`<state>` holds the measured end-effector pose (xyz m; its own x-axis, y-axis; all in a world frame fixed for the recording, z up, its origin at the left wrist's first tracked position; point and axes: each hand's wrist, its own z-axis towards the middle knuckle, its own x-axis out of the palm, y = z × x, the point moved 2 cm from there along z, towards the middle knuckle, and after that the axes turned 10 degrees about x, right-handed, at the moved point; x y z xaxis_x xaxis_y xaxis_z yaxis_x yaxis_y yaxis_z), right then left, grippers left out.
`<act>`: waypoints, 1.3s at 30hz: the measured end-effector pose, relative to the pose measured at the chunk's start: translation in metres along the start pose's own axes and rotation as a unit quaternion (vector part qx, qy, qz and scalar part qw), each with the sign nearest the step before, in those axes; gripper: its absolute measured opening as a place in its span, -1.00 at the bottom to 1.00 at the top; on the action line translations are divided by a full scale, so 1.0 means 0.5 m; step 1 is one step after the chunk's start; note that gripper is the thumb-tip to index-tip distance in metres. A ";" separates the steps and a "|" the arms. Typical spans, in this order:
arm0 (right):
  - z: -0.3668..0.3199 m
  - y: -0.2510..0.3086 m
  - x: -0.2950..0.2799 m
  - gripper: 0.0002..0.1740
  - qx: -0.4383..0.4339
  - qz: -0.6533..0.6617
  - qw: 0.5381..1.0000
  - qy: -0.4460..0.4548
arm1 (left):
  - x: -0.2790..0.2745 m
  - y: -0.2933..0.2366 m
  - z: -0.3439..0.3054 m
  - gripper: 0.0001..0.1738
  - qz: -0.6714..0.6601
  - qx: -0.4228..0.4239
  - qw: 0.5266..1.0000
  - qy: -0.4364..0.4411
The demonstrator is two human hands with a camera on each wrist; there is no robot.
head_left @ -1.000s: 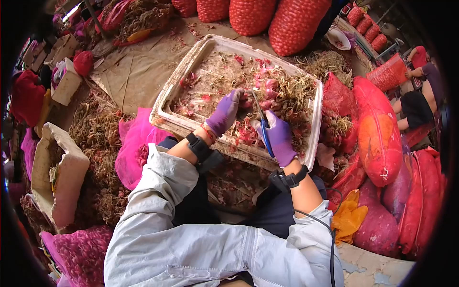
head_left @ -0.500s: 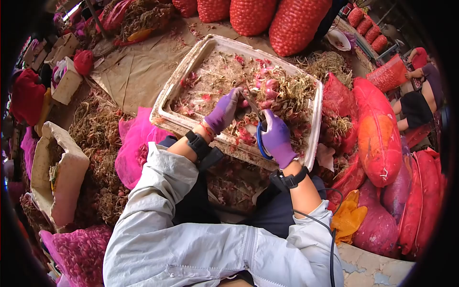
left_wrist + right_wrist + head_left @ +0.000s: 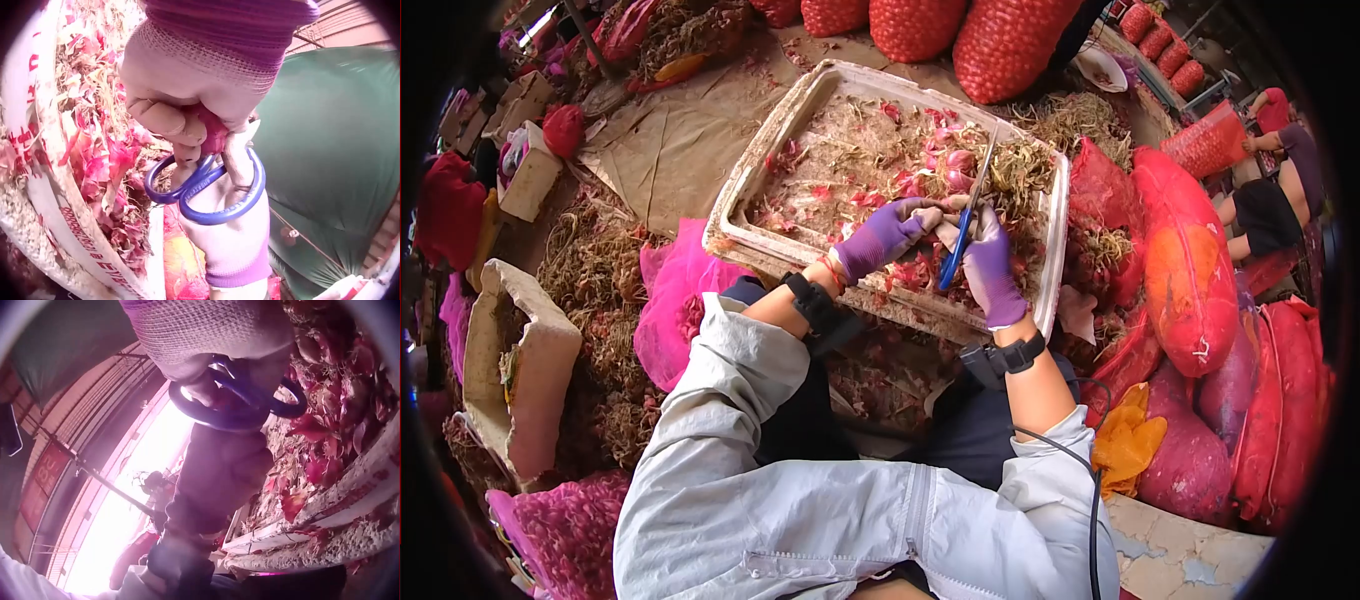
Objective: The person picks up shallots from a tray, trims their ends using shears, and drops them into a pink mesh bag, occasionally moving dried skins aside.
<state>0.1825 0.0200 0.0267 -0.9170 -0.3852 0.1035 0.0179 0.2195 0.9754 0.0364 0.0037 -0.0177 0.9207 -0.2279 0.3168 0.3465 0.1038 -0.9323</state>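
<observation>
Both hands wear purple gloves with pale palms and meet over the front of a white foam tray (image 3: 730, 215). My left hand (image 3: 890, 235) grips a small red onion (image 3: 212, 132), whose red skin shows between the curled fingers in the left wrist view. My right hand (image 3: 994, 262) holds blue-handled scissors (image 3: 952, 262), its fingers right at the onion. In the head view the blades (image 3: 985, 165) point up and away over the tray. Peeled red bulbs (image 3: 960, 172) and dry stalks (image 3: 1022, 170) lie in the tray beyond the hands.
Full red net sacks (image 3: 1015, 45) stand behind the tray, and more bulging sacks (image 3: 1185, 260) line the right side. Pink netting (image 3: 685, 310) and a broken foam box (image 3: 540, 370) sit at left among dry stalks. A black cable (image 3: 1094, 500) runs along the right arm.
The left hand has moved right and now meets the right hand. The scissors have swung from pointing up-left at the left fingers to pointing up-right, away from them.
</observation>
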 end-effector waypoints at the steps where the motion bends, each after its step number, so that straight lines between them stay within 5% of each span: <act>1: -0.001 0.003 -0.001 -0.60 0.001 0.047 0.999 0.026 | -0.002 -0.017 -0.005 -0.58 0.003 -0.013 1.000 0.023; 5: -0.005 0.002 -0.002 -0.60 -0.027 -0.034 0.999 0.007 | 0.007 -0.044 -0.010 -0.54 0.033 -0.015 0.998 0.049; 12: 0.004 -0.010 -0.020 -0.60 -0.022 0.137 0.990 -0.006 | 0.020 -0.082 -0.007 -0.61 -0.023 -0.071 0.997 0.003; 17: 0.004 -0.018 -0.021 -0.63 -0.023 0.053 0.998 -0.014 | 0.007 -0.086 -0.010 -0.60 0.009 -0.030 0.998 0.051; 20: 0.006 -0.006 -0.025 -0.65 0.029 0.124 0.992 0.005 | -0.009 -0.087 -0.011 -0.62 0.013 0.000 0.999 0.041; 22: 0.007 0.001 -0.030 -0.68 0.005 0.114 0.993 0.010 | -0.044 -0.089 -0.002 -0.62 0.013 -0.001 1.000 0.015; 24: 0.005 0.001 -0.035 -0.70 0.032 0.216 0.976 0.009 | -0.089 -0.080 0.009 -0.59 -0.032 0.071 0.979 -0.188; 25: 0.008 -0.003 -0.033 -0.72 0.041 0.257 0.965 0.024 | -0.100 -0.073 0.013 -0.51 0.010 0.110 0.973 -0.203; 27: 0.012 -0.014 -0.031 -0.72 0.042 0.272 0.961 0.034 | -0.075 -0.056 0.027 -0.48 0.107 0.166 0.966 -0.169; 29: 0.018 -0.027 -0.031 -0.72 0.046 0.288 0.955 0.055 | -0.044 -0.045 0.026 -0.39 0.102 0.167 0.980 -0.038; 30: 0.017 -0.029 -0.029 -0.72 0.047 0.289 0.955 0.053 | -0.022 -0.046 0.020 -0.47 0.141 0.188 0.972 -0.027; 33: 0.005 -0.026 -0.023 -0.67 0.024 0.143 0.989 -0.005 | -0.010 -0.033 0.005 -0.65 -0.029 0.071 0.997 0.001; 35: 0.003 -0.020 -0.011 -0.65 0.006 0.122 0.992 -0.033 | -0.021 -0.024 0.002 -0.79 0.331 0.125 0.932 -0.077; 36: 0.002 -0.015 -0.009 -0.63 -0.013 0.100 0.993 -0.060 | -0.017 -0.024 0.002 -0.79 0.330 0.124 0.932 -0.077; 38: 0.001 -0.010 -0.006 -0.61 -0.011 0.101 0.993 -0.065 | -0.013 -0.017 0.005 -0.85 0.048 0.043 0.989 -0.130; 39: -0.001 -0.008 -0.005 -0.61 -0.017 0.111 0.992 -0.054 | -0.025 -0.026 0.002 -0.83 0.116 0.111 0.981 -0.108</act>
<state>0.1847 0.0195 0.0224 -0.9267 -0.2314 0.2962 0.2356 0.2563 0.9374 0.0205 0.0061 -0.0091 0.9878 0.0355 0.1519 0.1308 0.3418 -0.9306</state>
